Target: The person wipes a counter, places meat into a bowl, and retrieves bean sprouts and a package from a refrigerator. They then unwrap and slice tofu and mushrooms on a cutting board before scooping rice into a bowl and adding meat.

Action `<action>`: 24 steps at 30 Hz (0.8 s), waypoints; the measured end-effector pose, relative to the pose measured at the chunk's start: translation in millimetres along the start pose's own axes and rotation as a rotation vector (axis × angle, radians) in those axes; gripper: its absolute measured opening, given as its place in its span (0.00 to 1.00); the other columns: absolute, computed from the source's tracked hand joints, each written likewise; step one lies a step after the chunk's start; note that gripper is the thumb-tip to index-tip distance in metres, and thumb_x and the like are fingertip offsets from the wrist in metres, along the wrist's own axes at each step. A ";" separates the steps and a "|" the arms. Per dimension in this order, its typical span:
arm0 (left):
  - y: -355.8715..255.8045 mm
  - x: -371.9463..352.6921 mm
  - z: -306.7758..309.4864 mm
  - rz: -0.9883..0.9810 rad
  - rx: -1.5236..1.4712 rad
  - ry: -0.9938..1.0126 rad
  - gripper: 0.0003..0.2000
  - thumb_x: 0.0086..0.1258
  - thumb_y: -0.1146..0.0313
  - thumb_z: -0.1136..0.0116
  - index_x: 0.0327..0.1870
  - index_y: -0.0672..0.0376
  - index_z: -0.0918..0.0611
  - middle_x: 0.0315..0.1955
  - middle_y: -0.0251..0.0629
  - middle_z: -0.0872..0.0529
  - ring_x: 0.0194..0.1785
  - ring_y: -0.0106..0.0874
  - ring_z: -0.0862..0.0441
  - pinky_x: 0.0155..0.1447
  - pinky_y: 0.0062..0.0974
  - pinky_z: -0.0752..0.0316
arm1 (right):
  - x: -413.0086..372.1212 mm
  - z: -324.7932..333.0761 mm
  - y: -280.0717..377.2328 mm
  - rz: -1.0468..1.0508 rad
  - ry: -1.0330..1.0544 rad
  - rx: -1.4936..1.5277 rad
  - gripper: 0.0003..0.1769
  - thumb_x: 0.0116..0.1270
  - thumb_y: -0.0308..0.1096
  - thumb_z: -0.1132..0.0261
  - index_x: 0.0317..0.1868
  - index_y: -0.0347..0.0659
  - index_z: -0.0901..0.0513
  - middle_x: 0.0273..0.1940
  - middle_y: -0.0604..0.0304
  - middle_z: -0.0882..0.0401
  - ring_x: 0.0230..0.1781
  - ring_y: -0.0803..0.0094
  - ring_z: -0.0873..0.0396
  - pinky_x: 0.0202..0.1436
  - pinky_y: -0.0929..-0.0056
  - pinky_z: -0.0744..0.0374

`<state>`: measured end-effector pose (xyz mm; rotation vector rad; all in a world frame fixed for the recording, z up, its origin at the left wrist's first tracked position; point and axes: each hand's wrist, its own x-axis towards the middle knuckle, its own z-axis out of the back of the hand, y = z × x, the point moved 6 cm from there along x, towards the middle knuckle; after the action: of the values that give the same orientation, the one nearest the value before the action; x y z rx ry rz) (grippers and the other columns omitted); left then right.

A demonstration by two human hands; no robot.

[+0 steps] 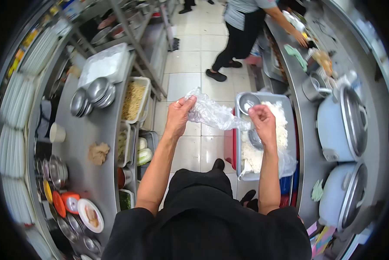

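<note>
Stretched between my two hands is a crumpled clear plastic bag (214, 115). My left hand (179, 115) pinches one end of it over the aisle. The other end is gripped by my right hand (263, 121), whose fingers are closed near the tub. Below that hand stands a grey-blue tub (291, 112) full of white cooked rice (277, 123). A metal bowl (248, 102) lies at the tub's far end, just beyond my right fingers. Another metal bowl (256, 138) rests on the rice, partly covered by my right hand and wrist.
A steel counter (79, 143) on the left carries stacked metal bowls (101, 91), a brown cloth (98, 154) and a white plate (90, 215). Noodles (133, 100) fill a bin beside it. Rice cookers (341, 123) line the right counter. A person (244, 34) stands ahead, reaching right.
</note>
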<state>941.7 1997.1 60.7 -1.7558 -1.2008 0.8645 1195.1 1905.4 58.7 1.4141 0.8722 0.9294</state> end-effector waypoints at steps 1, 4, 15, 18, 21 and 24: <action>-18.0 -7.8 5.9 -0.064 0.022 -0.051 0.10 0.68 0.65 0.43 0.26 0.58 0.20 0.20 0.21 0.24 0.22 0.13 0.33 0.25 0.15 0.40 | -5.6 -14.6 29.6 0.267 -0.160 -0.198 0.13 0.60 0.38 0.32 0.38 0.39 0.23 0.30 0.69 0.26 0.22 0.85 0.33 0.23 0.84 0.33; -47.3 -26.1 36.4 -0.208 0.269 -0.071 0.14 0.69 0.63 0.44 0.22 0.56 0.24 0.17 0.19 0.30 0.21 0.12 0.38 0.23 0.17 0.44 | -18.2 -82.7 55.6 0.263 0.024 -0.140 0.15 0.59 0.35 0.32 0.44 0.39 0.23 0.34 0.66 0.24 0.34 0.81 0.28 0.34 0.83 0.29; -95.5 -86.7 133.2 -0.215 0.382 -0.026 0.08 0.67 0.67 0.42 0.27 0.59 0.20 0.20 0.24 0.23 0.24 0.14 0.32 0.29 0.15 0.38 | -47.2 -273.5 32.1 -0.191 1.071 0.208 0.14 0.67 0.38 0.40 0.44 0.35 0.21 0.38 0.66 0.20 0.39 0.80 0.25 0.46 0.80 0.29; -80.7 -87.5 151.2 -0.019 -0.010 0.027 0.09 0.69 0.65 0.47 0.40 0.63 0.20 0.32 0.31 0.16 0.32 0.21 0.19 0.39 0.19 0.25 | -66.7 -298.4 32.2 -0.504 0.955 0.637 0.14 0.67 0.36 0.43 0.46 0.34 0.22 0.42 0.59 0.19 0.41 0.74 0.21 0.51 0.74 0.26; -60.7 -94.3 159.3 0.076 -0.208 -0.125 0.12 0.70 0.64 0.48 0.45 0.63 0.20 0.35 0.35 0.16 0.36 0.24 0.18 0.42 0.22 0.24 | -76.6 -313.0 29.7 -0.670 0.872 0.869 0.18 0.68 0.39 0.46 0.48 0.33 0.23 0.42 0.54 0.19 0.42 0.68 0.20 0.51 0.69 0.24; -60.2 -99.0 152.3 -0.025 -0.180 -0.193 0.12 0.69 0.58 0.47 0.37 0.59 0.21 0.26 0.30 0.19 0.27 0.21 0.22 0.29 0.20 0.28 | -86.6 -319.7 34.8 -0.776 0.884 0.924 0.22 0.69 0.43 0.50 0.49 0.31 0.24 0.42 0.50 0.19 0.43 0.64 0.19 0.50 0.66 0.22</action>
<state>755.4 1953.2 58.5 -1.8263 -1.4628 0.9533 867.4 1954.1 92.7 1.1299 2.5327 0.4945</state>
